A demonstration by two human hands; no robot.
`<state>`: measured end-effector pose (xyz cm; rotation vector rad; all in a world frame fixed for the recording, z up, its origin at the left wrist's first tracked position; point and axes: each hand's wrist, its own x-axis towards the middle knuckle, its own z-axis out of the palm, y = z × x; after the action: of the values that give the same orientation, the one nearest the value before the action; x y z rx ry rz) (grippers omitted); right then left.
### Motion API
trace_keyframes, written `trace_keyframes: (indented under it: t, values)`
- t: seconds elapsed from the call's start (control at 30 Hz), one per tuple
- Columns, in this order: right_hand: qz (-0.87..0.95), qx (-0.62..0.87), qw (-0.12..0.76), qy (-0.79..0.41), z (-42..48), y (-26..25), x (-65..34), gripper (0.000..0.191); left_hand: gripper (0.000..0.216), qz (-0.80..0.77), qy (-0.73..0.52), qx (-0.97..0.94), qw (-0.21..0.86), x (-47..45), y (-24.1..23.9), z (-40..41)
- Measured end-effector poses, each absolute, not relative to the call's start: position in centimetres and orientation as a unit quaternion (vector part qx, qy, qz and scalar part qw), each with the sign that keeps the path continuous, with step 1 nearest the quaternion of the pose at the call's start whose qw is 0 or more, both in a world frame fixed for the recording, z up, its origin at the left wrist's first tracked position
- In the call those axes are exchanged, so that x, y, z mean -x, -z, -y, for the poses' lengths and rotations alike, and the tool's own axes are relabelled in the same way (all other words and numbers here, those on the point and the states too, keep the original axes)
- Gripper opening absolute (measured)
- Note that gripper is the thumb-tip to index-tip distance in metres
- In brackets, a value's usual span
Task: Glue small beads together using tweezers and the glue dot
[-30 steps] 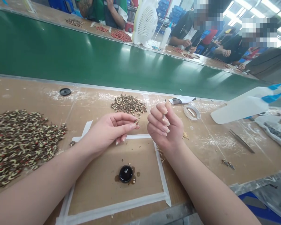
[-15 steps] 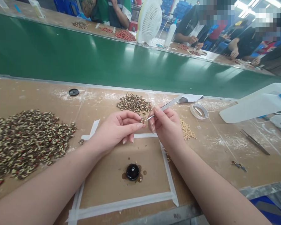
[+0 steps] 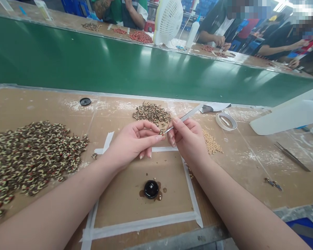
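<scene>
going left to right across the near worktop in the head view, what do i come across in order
large pile of dark-and-cream pieces → left hand → right hand → white ring → dark tweezers

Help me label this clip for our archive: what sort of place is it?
Most likely a factory workshop for hand assembly: a long green surface, perhaps a conveyor belt, separates the worktables, people work with their hands across it, and a large heap of small pieces lies nearby.
</scene>
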<state>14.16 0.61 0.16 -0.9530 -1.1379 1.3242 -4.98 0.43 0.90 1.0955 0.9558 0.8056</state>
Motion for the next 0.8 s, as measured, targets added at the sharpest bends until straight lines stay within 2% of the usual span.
trace_keyframes:
  t: [0.8]
  values:
    - [0.488, 0.41, 0.555, -0.534, -0.01, -0.39, -13.8, 0.033, 0.038, -0.444, -0.39, -0.479, 0.649, 5.03, -1.01, -0.14]
